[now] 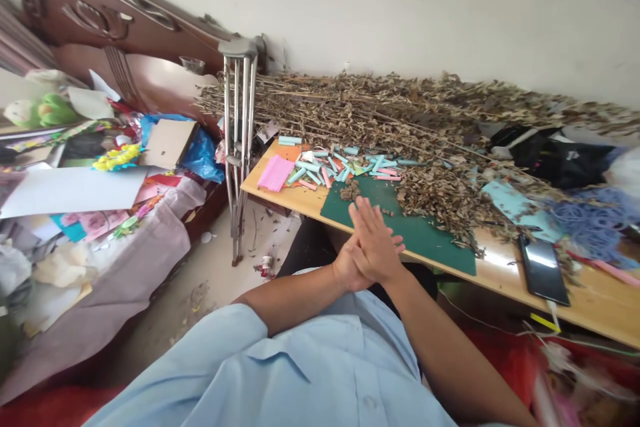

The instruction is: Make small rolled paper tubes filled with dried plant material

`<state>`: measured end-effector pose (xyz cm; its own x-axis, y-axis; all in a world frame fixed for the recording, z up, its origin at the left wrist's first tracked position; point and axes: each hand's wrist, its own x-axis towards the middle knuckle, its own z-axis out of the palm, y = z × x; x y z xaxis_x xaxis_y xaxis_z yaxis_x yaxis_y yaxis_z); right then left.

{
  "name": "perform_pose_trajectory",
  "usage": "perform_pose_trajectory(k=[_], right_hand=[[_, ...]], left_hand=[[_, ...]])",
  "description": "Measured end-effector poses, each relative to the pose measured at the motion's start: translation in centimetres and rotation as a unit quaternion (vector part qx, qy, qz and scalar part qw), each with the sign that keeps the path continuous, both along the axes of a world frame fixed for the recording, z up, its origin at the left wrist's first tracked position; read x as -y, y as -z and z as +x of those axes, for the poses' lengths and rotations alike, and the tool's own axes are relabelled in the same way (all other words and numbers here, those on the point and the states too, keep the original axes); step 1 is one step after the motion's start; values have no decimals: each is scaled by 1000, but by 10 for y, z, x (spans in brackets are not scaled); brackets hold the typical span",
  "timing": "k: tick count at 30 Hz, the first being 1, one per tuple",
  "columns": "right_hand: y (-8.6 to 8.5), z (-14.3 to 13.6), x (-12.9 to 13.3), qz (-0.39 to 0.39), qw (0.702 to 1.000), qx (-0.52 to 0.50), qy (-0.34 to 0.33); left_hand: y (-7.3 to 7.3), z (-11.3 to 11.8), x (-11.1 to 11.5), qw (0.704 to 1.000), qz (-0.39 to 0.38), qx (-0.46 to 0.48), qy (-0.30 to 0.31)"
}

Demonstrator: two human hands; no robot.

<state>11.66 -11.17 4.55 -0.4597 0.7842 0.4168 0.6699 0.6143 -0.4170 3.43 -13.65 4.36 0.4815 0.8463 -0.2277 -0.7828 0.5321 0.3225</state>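
Observation:
Palm against palm, my two hands meet above the near edge of the green mat (350,207). My right hand (376,240) lies on top, its fingers straight and together, pointing away from me. Under it, my left hand (350,267) crosses the other way, with its fingertips showing past the right hand's edge. Whatever is between the palms is hidden. Just beyond my fingers sit a small brown clump (349,191) and several small brown balls (387,212). A heap of crumbled dry leaves (435,197) covers the mat's right part.
Colored paper rolls (325,165) and folded pink paper (276,173) lie on the table's (255,181) left end. Dried leafy stalks (380,107) line the wall. A phone (543,270) with a cable is at right. Crutches (240,147) stand by the cluttered bed (150,260).

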Motion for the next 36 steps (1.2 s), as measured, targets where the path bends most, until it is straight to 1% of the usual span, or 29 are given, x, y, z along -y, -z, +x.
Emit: perform_pose_trajectory(k=[3,4,6,8,10,12,14,15,17,20,23,25,28,30,32,34,36], right_hand=[[11,21,-8,34,997,-5,69],[14,26,-9,48,994,-5,96],[18,34,-9,72,987,-11,144],[20,44,-11,93,978,-36,181],[25,56,-15,110,968,-74,214],[33,73,-20,123,954,-108,253],[46,92,-24,132,940,-127,289],[53,100,-26,135,937,-125,296],[68,112,-28,129,942,-110,290],[83,117,-29,120,947,-97,281],[87,114,-29,113,945,-101,291],[86,113,-29,110,943,-111,294],[84,114,-28,109,940,-126,299],[83,115,-28,101,938,-127,306],[83,115,-28,92,938,-126,310],[83,115,-28,87,939,-127,309],[83,115,-28,84,939,-129,309]], left_hand=[[7,-5,-3,997,-1,15,77],[11,-6,-5,995,-18,5,99],[19,-9,-10,991,-55,-25,118],[25,-13,-13,988,-81,-56,122],[25,-20,-17,985,-86,-82,125],[19,-29,-23,986,-69,-106,113],[10,-39,-36,986,-37,-145,77],[5,-44,-46,983,-17,-174,64],[-2,-48,-71,968,20,-245,46],[-7,-43,-113,936,63,-345,29],[-2,-28,-148,894,107,-433,39],[5,-18,-163,860,147,-488,39],[17,-9,-171,813,199,-545,54],[22,-8,-169,794,218,-564,60],[23,-9,-165,787,224,-571,63],[21,-10,-161,788,224,-570,68],[18,-12,-158,781,226,-578,67]])
